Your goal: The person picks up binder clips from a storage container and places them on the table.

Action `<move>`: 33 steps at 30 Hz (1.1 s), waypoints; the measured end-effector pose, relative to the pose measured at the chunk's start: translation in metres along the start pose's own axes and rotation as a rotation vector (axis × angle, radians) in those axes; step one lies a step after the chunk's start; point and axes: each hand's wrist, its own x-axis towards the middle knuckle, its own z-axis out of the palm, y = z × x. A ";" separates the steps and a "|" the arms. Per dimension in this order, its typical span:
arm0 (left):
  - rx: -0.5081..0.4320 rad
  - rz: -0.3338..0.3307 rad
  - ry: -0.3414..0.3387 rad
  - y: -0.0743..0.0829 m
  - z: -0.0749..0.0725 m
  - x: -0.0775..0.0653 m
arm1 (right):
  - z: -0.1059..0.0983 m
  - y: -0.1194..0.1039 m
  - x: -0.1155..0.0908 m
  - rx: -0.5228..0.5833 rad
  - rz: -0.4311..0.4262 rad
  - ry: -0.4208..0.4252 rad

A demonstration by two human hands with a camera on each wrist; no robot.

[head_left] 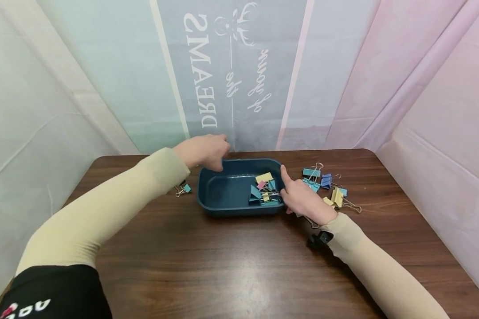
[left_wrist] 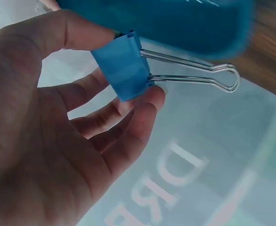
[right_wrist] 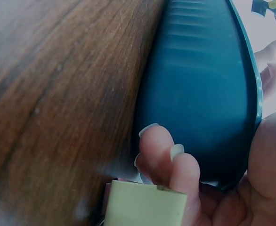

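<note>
My left hand [head_left: 208,149] is over the far left corner of a dark blue plastic tray [head_left: 231,209]. In the left wrist view, its thumb and fingertips pinch a blue binder clip [left_wrist: 121,66] whose wire handles point away from the palm; in the head view the hand hides this clip. My right hand [head_left: 305,199] holds the tray's right end, with fingers [right_wrist: 158,148] against the outer wall. Inside the tray's right half lies a pile of teal, yellow and pink binder clips [head_left: 265,177]. Close by the right fingers is a yellow binder clip [right_wrist: 145,205].
Right of the tray, several loose clips lie on the brown wooden table [head_left: 207,266], among them a teal clip [head_left: 311,173], a blue clip [head_left: 326,180] and a yellow clip [head_left: 337,197]. A small teal clip [head_left: 187,188] lies to its left. A printed curtain [head_left: 239,88] hangs behind.
</note>
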 end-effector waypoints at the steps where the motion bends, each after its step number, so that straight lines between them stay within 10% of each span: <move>1: -0.015 -0.013 0.003 -0.007 0.001 -0.004 | 0.000 0.000 0.000 0.001 -0.001 0.001; 14: -0.147 -0.140 -0.070 -0.074 0.041 -0.039 | 0.000 -0.001 0.000 0.007 0.006 0.004; 33: -0.242 -0.325 -0.322 -0.105 0.080 -0.060 | 0.001 0.000 0.000 0.000 0.008 0.010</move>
